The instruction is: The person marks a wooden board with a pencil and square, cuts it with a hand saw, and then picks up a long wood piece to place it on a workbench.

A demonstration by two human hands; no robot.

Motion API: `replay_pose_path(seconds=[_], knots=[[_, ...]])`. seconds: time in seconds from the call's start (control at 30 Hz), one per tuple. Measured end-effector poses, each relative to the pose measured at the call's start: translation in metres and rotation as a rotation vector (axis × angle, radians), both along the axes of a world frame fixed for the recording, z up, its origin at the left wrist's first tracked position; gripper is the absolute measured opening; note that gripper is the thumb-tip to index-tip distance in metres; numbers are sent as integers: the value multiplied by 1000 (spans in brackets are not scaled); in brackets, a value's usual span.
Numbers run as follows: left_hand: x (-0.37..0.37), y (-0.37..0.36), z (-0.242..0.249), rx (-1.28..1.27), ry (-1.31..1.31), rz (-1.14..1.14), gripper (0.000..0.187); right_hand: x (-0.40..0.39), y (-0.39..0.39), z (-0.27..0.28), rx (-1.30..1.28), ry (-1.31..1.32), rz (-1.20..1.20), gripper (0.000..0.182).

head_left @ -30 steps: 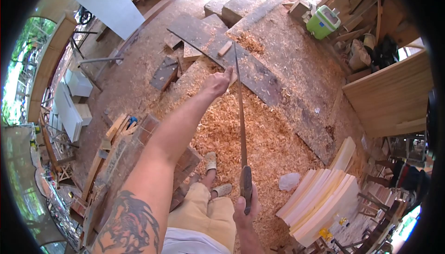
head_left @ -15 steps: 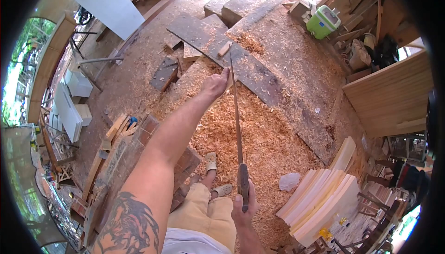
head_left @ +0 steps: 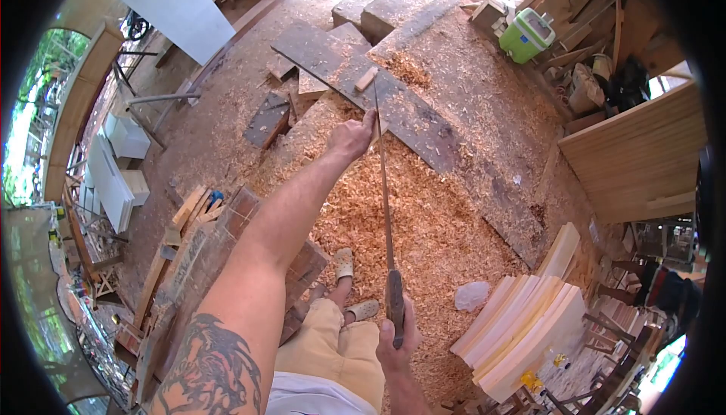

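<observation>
A long thin saw (head_left: 386, 211) stands nearly in line with my view, its blade edge-on and its dark handle toward me. My right hand (head_left: 398, 339) is wrapped round the handle. Farther out, my left hand (head_left: 352, 136) is closed beside the blade's far part, with the thumb up against it; a light piece of wood shows partly under that hand, and what its fingers grip is hidden. Just past the blade tip, a small wooden block (head_left: 367, 79) rests on a dark plank (head_left: 412, 112).
Wood shavings (head_left: 423, 226) cover the floor round my feet. Stacked curved boards (head_left: 522, 332) stand at the lower right, a workbench (head_left: 197, 264) at the left. A green cooler (head_left: 526, 35) and a large wooden panel (head_left: 635, 158) are at the right.
The saw handle and my right hand have shifted very slightly left and downward. My left hand has stayed nearly in place.
</observation>
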State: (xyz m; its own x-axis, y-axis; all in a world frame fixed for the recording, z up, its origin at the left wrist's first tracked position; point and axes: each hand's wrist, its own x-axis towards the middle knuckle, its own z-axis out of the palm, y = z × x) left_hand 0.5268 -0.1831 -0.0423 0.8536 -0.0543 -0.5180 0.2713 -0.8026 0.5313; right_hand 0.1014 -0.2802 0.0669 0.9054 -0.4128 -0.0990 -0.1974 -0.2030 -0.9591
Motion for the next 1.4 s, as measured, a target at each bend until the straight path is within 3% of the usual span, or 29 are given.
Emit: replay_pose_path(seconds=[0.6,0.8,0.9,1.1,1.3,1.4], knots=[[-4,-2,11,31,29,-15,96,5,2,22,6,4,50,63],[-2,-2,-6,91,-126,-18,95,23,6,20,6,70,-25,58],[-4,0,6,1,21,-20,98,27,5,26,19,86,-3,58],[-3,-3,5,77,-55,-27,101,-5,2,25,13,49,14,61],[-5,-1,14,13,14,-13,102,39,6,22,5,143,-1,61],[-5,-2,11,23,-26,-9,101,34,8,19,19,60,-17,61]])
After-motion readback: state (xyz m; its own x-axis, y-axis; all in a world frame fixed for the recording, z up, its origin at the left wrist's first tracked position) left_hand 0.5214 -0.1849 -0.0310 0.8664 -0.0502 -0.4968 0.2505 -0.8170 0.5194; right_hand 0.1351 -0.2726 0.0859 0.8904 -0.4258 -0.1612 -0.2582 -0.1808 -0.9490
